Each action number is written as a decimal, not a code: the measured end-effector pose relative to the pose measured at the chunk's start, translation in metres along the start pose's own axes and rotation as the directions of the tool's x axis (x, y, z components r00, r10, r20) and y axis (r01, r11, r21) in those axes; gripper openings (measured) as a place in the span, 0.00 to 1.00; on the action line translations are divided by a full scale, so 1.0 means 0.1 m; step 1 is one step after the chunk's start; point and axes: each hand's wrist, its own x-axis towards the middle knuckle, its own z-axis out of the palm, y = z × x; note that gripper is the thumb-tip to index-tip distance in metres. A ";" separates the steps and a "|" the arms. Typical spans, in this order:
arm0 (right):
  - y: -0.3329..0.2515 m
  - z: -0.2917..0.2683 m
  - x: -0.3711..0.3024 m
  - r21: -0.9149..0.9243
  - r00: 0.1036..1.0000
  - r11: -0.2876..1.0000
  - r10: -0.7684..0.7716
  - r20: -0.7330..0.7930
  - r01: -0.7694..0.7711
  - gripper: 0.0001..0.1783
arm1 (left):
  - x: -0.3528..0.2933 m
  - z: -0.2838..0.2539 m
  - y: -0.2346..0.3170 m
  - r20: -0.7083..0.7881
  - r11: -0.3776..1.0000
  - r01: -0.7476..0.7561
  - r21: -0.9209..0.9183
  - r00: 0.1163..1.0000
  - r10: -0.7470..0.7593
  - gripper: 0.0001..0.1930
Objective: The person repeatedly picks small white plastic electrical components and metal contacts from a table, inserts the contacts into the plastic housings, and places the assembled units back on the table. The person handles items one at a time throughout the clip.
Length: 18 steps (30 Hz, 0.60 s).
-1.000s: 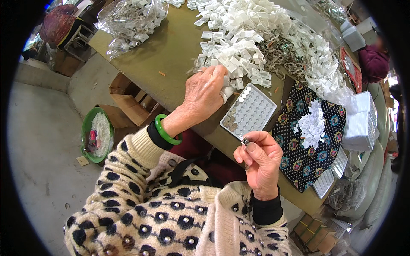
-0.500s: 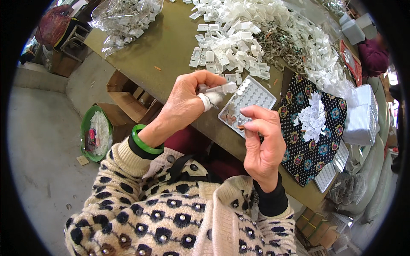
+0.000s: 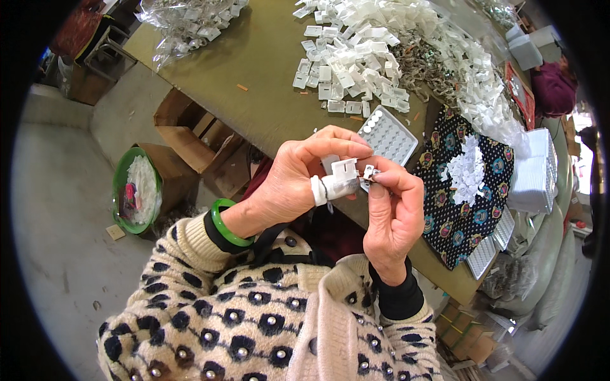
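My left hand (image 3: 293, 170) is closed round a small white plastic housing (image 3: 344, 170), its thumb wrapped in white tape. My right hand (image 3: 395, 206) pinches a small metal part (image 3: 370, 174) between thumb and forefinger, right beside the open end of the housing; whether the two touch I cannot tell. Both hands meet over the table's near edge. Just beyond them lies a grey tray with rows of round pockets (image 3: 394, 136), a few white discs along its left side. My hands cover its near end.
A heap of white plastic housings (image 3: 356, 57) spreads over the far table beside tangled metal parts (image 3: 416, 66). White paper-like pieces (image 3: 467, 171) lie on a patterned dark cloth (image 3: 438, 232) at right. Stacked trays (image 3: 535, 171) stand beyond. Cardboard boxes (image 3: 190, 143) and a green basin (image 3: 117, 184) are at left.
My left hand has come down and right, bringing the housing to my right hand's metal part. My right hand has stayed nearly in place. The view has shifted slightly.
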 end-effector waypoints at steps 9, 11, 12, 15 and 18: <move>0.01 0.04 -0.02 0.049 0.990 0.993 0.109 -0.092 -0.105 0.06 | -0.10 -0.09 0.00 0.044 0.936 0.202 -0.289 0.979 -0.198 0.22; 0.02 0.06 -0.03 0.046 0.987 0.994 0.103 -0.121 -0.098 0.07 | -0.11 -0.10 -0.01 0.074 0.922 0.220 -0.318 0.975 -0.207 0.21; 0.01 0.06 -0.03 0.059 0.983 0.989 0.139 -0.122 -0.132 0.07 | -0.12 -0.11 -0.01 0.063 0.927 0.217 -0.306 0.976 -0.208 0.21; -0.01 0.08 -0.03 0.119 0.962 0.967 0.240 -0.130 -0.225 0.07 | -0.14 -0.14 -0.02 0.021 0.929 0.210 -0.305 0.977 -0.214 0.20; -0.04 0.08 -0.01 0.234 0.935 0.928 0.326 -0.137 -0.289 0.06 | -0.15 -0.17 -0.04 -0.013 0.917 0.197 -0.347 0.977 -0.215 0.19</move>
